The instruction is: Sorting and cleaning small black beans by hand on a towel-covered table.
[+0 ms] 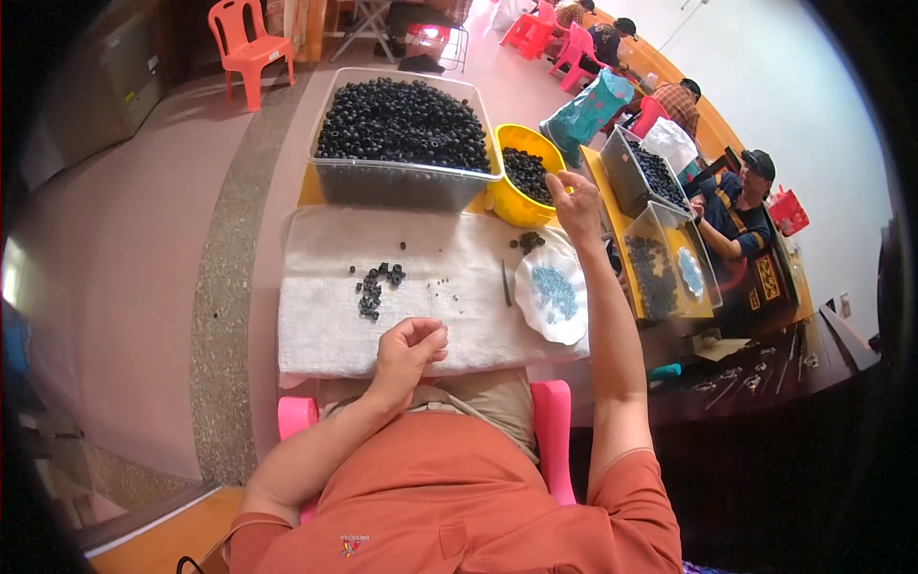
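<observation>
My left hand is above the near part of a white towel, its fingers curled in and the thumb pressed to them. Whatever it may hold is too small to make out. My right hand is raised at the right rim of a yellow bucket, fingers bent together; their contents, if any, cannot be seen. Small black ring-shaped parts fill part of the bucket. More loose black parts lie on the towel. Dark tweezers rest left of a white scalloped plate of tiny light-blue pieces.
A large clear bin heaped with black parts stands behind the towel. To the right, a second table bears two more bins, with a person seated beyond it. A pink chair's armrests flank me; an orange chair stands far left.
</observation>
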The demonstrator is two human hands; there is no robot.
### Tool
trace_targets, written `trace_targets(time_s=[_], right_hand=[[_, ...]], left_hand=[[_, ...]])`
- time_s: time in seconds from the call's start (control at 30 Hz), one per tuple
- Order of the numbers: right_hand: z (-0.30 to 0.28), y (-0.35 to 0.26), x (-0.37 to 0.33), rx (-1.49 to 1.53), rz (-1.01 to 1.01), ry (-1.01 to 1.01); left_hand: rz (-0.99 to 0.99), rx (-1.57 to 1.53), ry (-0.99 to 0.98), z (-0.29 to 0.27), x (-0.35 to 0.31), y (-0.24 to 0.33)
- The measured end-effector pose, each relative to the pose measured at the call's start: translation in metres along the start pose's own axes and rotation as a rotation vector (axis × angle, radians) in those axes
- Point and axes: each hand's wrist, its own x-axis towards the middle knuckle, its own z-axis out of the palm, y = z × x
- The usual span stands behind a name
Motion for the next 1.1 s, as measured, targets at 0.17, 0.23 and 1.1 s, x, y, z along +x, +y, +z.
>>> trace_targets(time_s=[0.17, 0.23, 1.1], right_hand=[[0.006, -0.031, -0.019, 0.094, 0.054, -0.105], [0.011, -0.046, -0.021, 0.172, -0.061, -0.139], [0.108, -0.124, 0.063, -0.063, -0.354, -0.572]], left_hand=[[-0.002, 0.008, 0.007, -0.001, -0.001, 0.003], [0.0, 0.014, -0.015, -0.003, 0.0, 0.002], [-0.025, 0.014, -0.047, -0.002, -0.002, 0.008]])
